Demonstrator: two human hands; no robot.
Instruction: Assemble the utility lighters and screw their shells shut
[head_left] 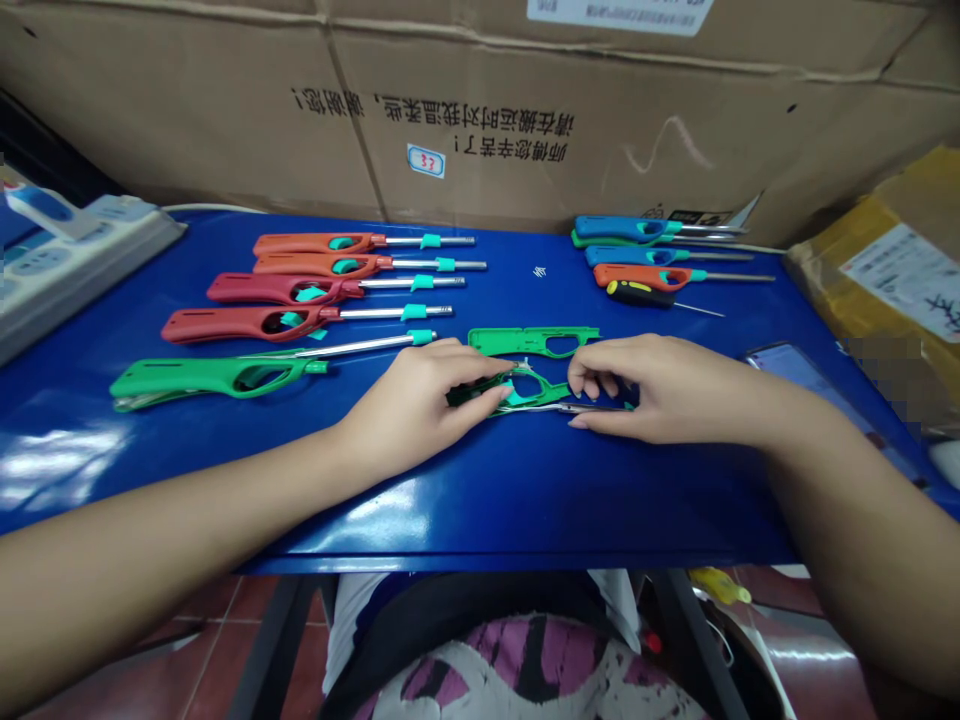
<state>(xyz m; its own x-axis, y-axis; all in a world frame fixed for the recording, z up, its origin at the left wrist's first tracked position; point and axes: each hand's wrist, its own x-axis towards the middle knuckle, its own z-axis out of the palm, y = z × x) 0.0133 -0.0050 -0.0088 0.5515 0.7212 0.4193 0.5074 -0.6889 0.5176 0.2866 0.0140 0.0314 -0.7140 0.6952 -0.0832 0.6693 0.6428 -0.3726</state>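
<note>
My left hand is closed around the handle end of an opened green lighter body, with thumb and fingers on it. A teal trigger shows inside this body. On its right side my right hand has its fingers curled, with the thumb below and fingertips above the lighter's metal tube. Most of that tube is hidden by the right hand. Just behind both hands lies a separate green handle half, its inner side up.
At left lie a green lighter, red lighters and orange lighters. Back right are blue lighters, an orange lighter and a screwdriver. A phone, power strip and cardboard box surround the blue table.
</note>
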